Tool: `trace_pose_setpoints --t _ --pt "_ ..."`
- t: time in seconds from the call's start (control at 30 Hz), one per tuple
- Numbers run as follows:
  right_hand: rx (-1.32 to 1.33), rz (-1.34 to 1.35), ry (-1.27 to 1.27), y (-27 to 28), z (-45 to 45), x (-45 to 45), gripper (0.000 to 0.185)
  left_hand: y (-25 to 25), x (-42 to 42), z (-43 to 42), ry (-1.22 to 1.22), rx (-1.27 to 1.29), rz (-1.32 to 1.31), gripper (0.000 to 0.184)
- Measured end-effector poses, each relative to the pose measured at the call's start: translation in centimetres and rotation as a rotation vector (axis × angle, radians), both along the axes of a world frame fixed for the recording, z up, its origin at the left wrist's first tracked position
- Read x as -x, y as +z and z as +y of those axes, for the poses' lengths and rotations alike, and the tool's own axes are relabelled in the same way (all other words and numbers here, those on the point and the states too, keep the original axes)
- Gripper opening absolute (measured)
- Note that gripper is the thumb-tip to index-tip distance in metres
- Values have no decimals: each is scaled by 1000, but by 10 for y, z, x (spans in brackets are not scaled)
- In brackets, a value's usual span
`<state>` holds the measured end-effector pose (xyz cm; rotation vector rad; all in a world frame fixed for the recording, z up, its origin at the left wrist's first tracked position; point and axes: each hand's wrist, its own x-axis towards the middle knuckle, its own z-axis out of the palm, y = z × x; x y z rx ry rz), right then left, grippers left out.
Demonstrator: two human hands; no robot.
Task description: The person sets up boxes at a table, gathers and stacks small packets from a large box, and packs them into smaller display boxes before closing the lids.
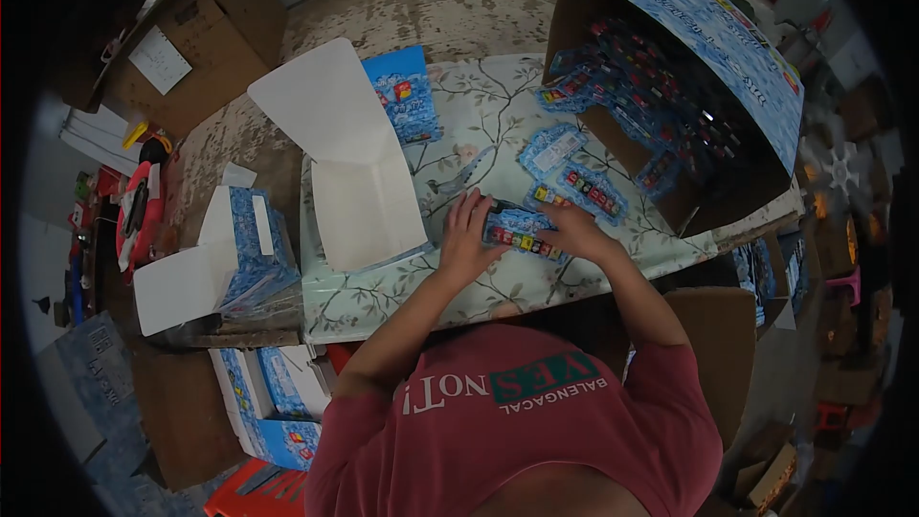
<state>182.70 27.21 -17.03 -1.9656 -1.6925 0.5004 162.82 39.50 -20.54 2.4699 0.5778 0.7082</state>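
Between my hands, over the flowered tablecloth, is a small stack of blue packets (522,233) with rows of colourful pieces. My left hand (467,241) grips the stack's left end, fingers on top and thumb at the near edge. At the stack's right end, my right hand (577,233) holds it with the fingers bent round. Just beyond lie loose blue packets (593,193), one of them showing its pale label side (553,151). A white-lined open box (369,206) stands left of my left hand.
A large carton (704,33) lies on its side at the right, full of packets. A blue printed box (407,96) is at the back. Another open box (258,249) stands left. Below the table edge are more boxes (278,383) and a red stool (254,490).
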Motion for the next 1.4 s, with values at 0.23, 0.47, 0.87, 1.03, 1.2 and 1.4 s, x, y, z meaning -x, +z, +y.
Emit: trace_pose_setpoints --t 0.23,0.47,0.87,1.03,1.2,1.4 --pt "157 504 23 -6 31 -33 38 16 1 7 -57 -86 143 84" --pt "-48 -686 -584 -45 113 -45 67 21 -22 -23 -307 -99 187 52" --pt "-136 390 41 -3 -28 -39 26 28 -20 -22 -220 -253 125 83" --pt "235 -387 -639 -26 -23 -117 39 32 -19 -21 -308 -40 212 73" --pt "332 83 -542 -33 -6 -119 46 28 -7 -26 -326 -49 152 62" --pt "148 -166 -448 -27 -15 -77 49 27 -6 -27 -328 -41 108 57"
